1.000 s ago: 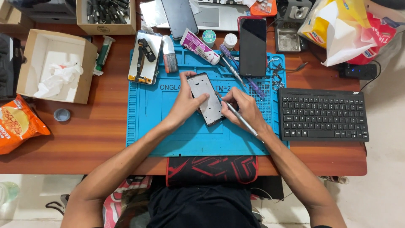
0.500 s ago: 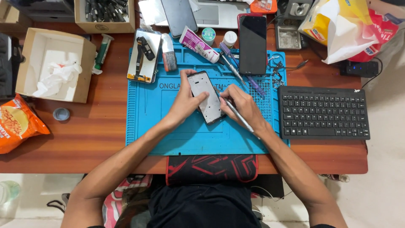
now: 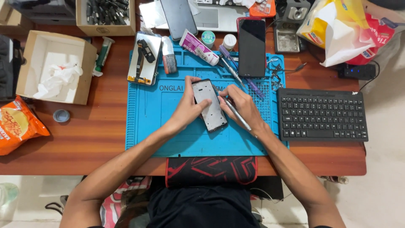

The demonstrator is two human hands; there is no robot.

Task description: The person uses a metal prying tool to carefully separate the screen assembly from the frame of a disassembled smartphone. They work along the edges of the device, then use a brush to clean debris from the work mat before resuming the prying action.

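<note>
Fingers of the left hand are curling around the left edge of a phone frame, with the thumb pressing across its lower part, so the hand is closing on the frame and steadying it. Fingers of the right hand are pinching a thin metal tool like a pen, closed tightly on its shaft, with the tip meeting the frame's right edge just beside the left thumb. The frame is lying tilted on a blue work mat, between the two hands. Both forearms are reaching up from the lower corners and converging at the mat's middle, wrists resting low on it.

Just above the right fingers, a dark phone is lying face up, with screwdrivers beside it. Up and left of the left fingers, a white phone part is sitting at the mat's corner. Right of the right hand, a black keyboard is resting on the wooden counter. Well to the left, an open cardboard box and an orange snack bag are lying on the counter.
</note>
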